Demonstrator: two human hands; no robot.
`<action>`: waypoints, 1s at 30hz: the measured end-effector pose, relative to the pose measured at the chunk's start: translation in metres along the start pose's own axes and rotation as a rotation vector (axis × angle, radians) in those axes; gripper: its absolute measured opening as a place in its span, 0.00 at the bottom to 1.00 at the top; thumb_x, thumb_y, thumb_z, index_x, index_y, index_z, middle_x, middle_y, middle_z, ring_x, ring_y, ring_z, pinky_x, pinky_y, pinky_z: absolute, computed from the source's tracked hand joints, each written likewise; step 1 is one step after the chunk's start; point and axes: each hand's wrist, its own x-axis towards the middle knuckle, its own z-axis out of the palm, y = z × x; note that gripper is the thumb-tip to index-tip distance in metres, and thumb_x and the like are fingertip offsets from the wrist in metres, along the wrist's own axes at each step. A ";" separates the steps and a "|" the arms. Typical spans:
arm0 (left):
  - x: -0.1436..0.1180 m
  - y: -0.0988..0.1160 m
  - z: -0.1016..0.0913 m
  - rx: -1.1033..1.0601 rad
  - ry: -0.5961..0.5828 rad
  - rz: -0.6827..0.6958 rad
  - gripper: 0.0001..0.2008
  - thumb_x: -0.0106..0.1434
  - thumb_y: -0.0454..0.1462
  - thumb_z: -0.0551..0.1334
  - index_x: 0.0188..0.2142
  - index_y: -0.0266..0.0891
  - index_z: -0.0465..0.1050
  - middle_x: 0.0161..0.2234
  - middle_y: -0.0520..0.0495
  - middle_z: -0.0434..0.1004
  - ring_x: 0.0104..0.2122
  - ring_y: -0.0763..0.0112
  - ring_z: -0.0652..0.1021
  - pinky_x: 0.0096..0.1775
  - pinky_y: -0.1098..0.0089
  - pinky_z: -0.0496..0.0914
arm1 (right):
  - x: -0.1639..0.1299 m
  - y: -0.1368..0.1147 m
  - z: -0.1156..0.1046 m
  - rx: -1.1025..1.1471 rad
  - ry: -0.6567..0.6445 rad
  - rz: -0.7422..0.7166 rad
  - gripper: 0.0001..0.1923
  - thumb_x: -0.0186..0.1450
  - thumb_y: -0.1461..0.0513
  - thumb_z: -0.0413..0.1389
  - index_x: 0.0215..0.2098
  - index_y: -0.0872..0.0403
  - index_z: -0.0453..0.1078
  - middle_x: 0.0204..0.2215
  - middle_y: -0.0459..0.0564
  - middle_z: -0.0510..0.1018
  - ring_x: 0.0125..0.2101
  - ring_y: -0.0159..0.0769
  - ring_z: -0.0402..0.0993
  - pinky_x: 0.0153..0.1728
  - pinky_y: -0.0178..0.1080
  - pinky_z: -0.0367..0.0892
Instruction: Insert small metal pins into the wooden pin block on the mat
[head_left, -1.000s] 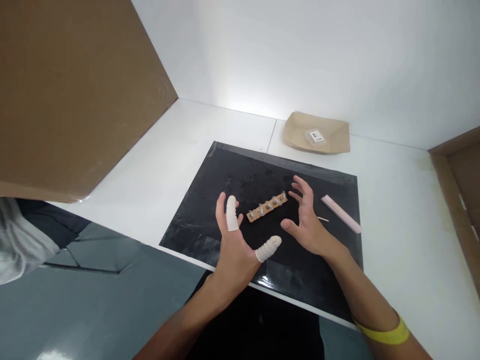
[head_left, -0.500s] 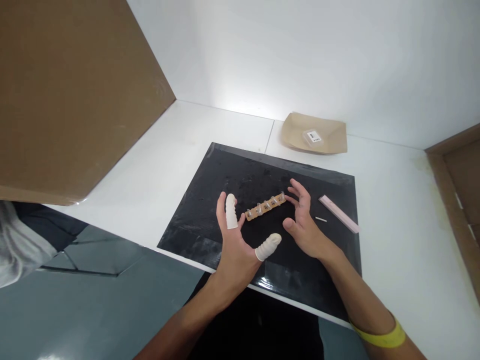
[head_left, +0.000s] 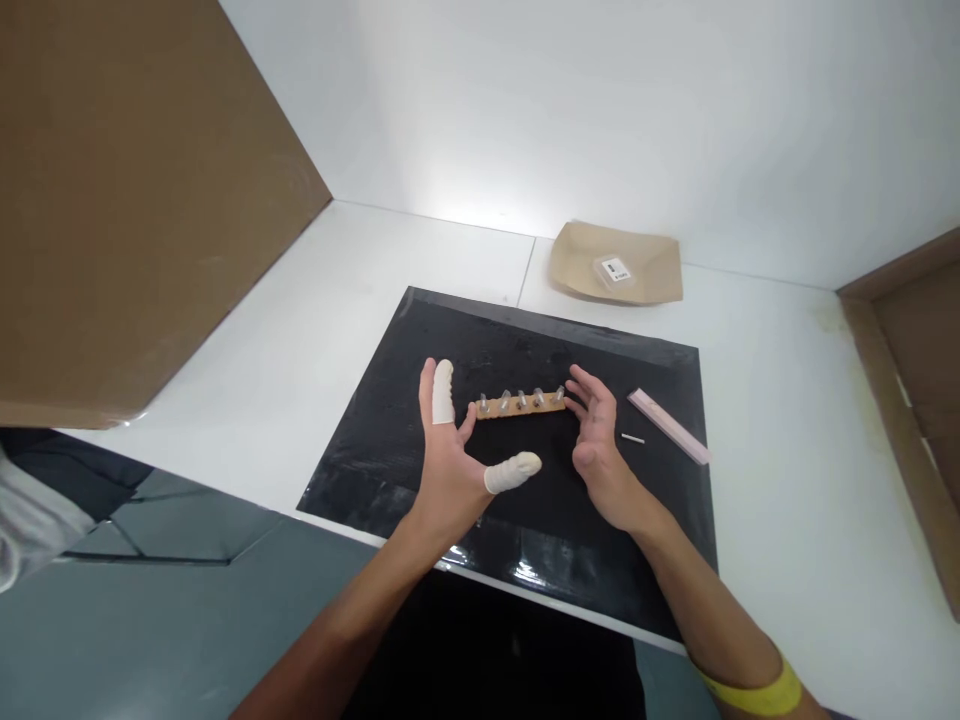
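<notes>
A tan, wavy-edged strip [head_left: 517, 408] carries several small clear pieces upright along its length, over the black mat [head_left: 555, 520]. My left hand [head_left: 450, 450] is at its left end, with a finger touching that end; white ribbed covers sit on the thumb and one finger, and the fingers are spread. At the right end, the fingertips of my right hand [head_left: 600, 440] touch or nearly touch the strip. Its fingers are apart and bent a little. Whether the strip rests on the mat or is raised slightly, I cannot tell.
Right of my right hand lie a short white stick [head_left: 633, 438] and a long pale pink bar [head_left: 670, 426]. A brown paper tray [head_left: 660, 275] at the back holds a clear case [head_left: 615, 271] with a white label. A brown board [head_left: 150, 200] stands at the left.
The strip has turned from a slant to nearly level, its left end swinging away from me. Both hands have shifted with it and stay at its ends.
</notes>
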 end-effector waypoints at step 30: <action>0.008 0.039 -0.027 -0.234 0.216 0.116 0.24 0.71 0.63 0.54 0.57 0.65 0.78 0.75 0.64 0.53 0.76 0.50 0.51 0.69 0.43 0.65 | -0.052 -0.071 -0.035 0.354 0.297 0.064 0.39 0.65 0.27 0.46 0.59 0.38 0.74 0.71 0.45 0.63 0.74 0.50 0.50 0.73 0.53 0.48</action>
